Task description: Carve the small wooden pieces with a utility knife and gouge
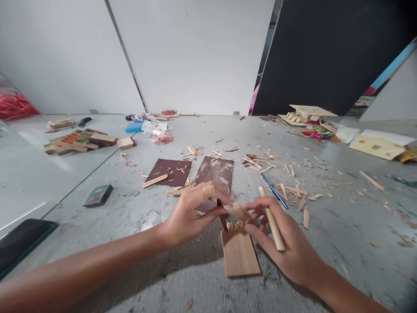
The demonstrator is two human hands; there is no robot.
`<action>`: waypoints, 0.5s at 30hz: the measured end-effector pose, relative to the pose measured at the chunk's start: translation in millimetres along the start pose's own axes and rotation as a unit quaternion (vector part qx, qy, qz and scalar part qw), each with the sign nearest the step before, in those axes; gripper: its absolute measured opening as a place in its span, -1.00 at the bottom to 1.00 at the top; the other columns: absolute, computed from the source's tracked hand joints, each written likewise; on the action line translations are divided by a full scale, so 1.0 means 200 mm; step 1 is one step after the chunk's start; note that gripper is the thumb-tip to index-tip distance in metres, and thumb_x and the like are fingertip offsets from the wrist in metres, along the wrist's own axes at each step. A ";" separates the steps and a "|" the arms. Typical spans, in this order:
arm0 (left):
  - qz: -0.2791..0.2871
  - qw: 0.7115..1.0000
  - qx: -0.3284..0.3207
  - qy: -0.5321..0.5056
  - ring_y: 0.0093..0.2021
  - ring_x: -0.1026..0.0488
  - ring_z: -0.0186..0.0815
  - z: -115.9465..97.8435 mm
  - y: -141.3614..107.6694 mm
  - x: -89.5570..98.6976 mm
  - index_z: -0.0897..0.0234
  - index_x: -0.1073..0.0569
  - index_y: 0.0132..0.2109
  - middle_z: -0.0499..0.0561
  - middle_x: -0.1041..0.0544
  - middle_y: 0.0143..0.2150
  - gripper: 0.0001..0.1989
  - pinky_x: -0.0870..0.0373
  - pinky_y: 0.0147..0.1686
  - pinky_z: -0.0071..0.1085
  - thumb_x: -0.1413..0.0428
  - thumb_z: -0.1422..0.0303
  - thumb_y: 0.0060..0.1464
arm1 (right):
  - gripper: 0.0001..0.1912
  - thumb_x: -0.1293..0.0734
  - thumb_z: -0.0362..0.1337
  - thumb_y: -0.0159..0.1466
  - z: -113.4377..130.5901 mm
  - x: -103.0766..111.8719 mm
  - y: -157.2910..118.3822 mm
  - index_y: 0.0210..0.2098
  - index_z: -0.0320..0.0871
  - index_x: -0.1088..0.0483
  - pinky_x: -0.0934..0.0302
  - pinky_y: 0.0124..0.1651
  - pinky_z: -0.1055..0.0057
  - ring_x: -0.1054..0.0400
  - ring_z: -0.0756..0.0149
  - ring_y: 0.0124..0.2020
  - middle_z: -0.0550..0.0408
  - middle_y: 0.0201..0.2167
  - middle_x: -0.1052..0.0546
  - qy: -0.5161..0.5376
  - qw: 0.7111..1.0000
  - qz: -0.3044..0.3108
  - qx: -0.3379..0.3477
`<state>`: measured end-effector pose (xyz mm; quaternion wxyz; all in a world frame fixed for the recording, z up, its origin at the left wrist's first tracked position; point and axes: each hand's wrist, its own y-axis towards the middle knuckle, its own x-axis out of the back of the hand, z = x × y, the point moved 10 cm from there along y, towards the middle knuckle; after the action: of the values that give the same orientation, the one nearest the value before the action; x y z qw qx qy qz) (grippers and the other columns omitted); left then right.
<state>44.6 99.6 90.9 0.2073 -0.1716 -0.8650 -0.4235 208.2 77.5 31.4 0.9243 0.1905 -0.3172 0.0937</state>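
My left hand (198, 211), with a tan bandage on one finger, pinches a small light wood piece (237, 211). A thin dark brown strip (223, 221) runs down beneath its fingertips. The fingertips of my right hand (276, 230) meet the other end of the wood piece, and a pale wooden stick (273, 221) lies between its fingers. Below both hands a rectangular wooden block (241, 254) lies flat, with a rough, notched far edge. Two brown sandpaper sheets (171, 172) (215, 171) lie just beyond the hands.
A blue pen (274, 191) and wood splinters (293, 189) lie right of the sandpaper. A small dark box (98, 195) and a black phone (26, 243) are at left. Wooden blocks (103, 139) and a small model (308, 112) lie farther back, before white panels (195, 56).
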 end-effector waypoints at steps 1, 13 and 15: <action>0.000 1.000 0.011 -0.009 -0.18 -0.60 -0.29 0.01 0.00 -0.01 0.26 -0.49 -0.15 0.06 -0.64 -0.21 -0.96 -0.55 -0.19 -0.35 -0.17 0.48 0.26 | -0.77 -0.31 -0.20 0.42 0.00 -0.01 0.00 0.03 -0.01 -0.25 -0.39 -0.16 0.28 -0.50 0.23 -0.25 0.06 -0.18 -0.56 0.007 1.000 0.000 0.002; -0.029 0.982 0.106 0.155 -0.03 -0.52 -0.13 0.29 0.08 0.24 0.27 -0.53 -0.14 0.16 -0.58 -0.01 -0.84 -0.45 0.02 -0.07 -0.06 0.48 0.26 | -0.81 -0.33 -0.19 0.41 -0.08 0.05 -0.01 -0.01 0.04 -0.27 -0.36 -0.16 0.29 -0.44 0.26 -0.25 0.12 -0.18 -0.48 0.021 0.998 -0.049 -0.032; -0.016 0.975 0.104 0.196 0.17 -0.41 0.06 0.30 0.11 0.28 0.29 -0.54 -0.09 0.25 -0.50 0.18 -0.84 -0.28 0.18 0.13 -0.15 0.45 0.18 | -0.83 -0.31 -0.14 0.43 -0.10 0.04 -0.01 -0.03 0.04 -0.27 -0.36 -0.14 0.31 -0.44 0.29 -0.24 0.14 -0.18 -0.45 0.090 0.993 -0.038 -0.062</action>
<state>-5.2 166.9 101.1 0.3827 -0.0492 -0.8495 -0.3598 226.4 83.8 22.1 0.9621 0.1354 -0.2303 0.0554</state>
